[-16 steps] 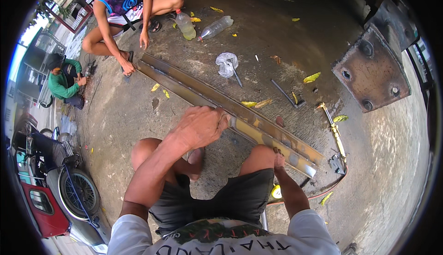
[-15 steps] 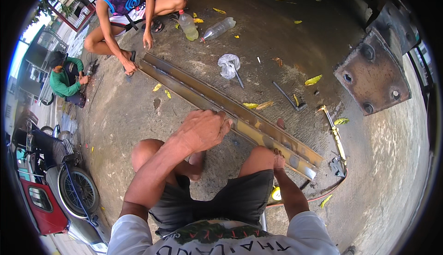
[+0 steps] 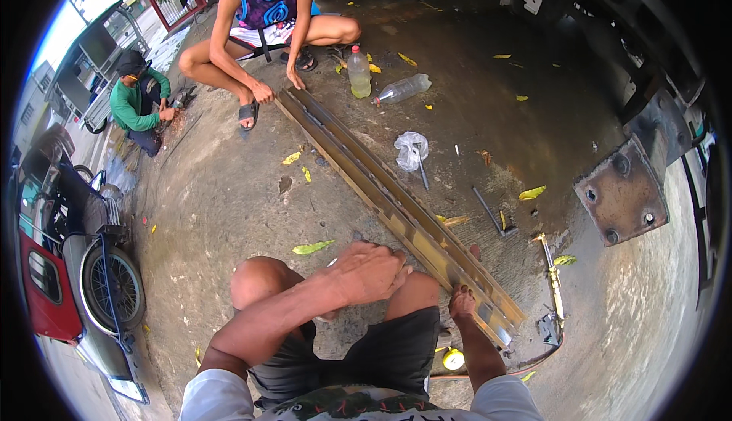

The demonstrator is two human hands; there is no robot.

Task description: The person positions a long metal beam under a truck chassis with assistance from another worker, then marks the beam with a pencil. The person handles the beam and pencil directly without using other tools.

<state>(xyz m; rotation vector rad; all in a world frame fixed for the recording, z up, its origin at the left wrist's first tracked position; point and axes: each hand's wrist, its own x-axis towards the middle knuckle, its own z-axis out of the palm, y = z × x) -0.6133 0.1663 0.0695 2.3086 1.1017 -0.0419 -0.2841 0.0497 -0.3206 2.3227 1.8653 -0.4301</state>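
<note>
A long, rusty-brown steel channel (image 3: 396,219) lies slantwise on the concrete, a raised ridge running along its length. My right hand (image 3: 462,301) is closed round its near edge, close to the near right end. Above my knees, just left of the channel and apart from it, my left hand (image 3: 366,272) is held with its fingers curled shut. Whatever those fingers hold, if anything, is hidden. At the far end, a squatting person in a patterned sleeveless top has one hand (image 3: 261,91) on the channel and the other (image 3: 296,78) beside it.
A cutting torch (image 3: 554,280) with a hose lies right of the channel, near a yellow tape measure (image 3: 453,358). Beyond are an L-shaped metal rod (image 3: 492,211), a plastic bag (image 3: 412,150), two bottles (image 3: 359,74) and a holed steel plate (image 3: 624,190). A motorcycle (image 3: 114,284) stands left; a green-sleeved person (image 3: 137,108) crouches behind.
My left hand has come back off the channel toward my knees. My right hand now shows gripping the channel's edge. The view has shifted, and the far person's hands remain at the far end.
</note>
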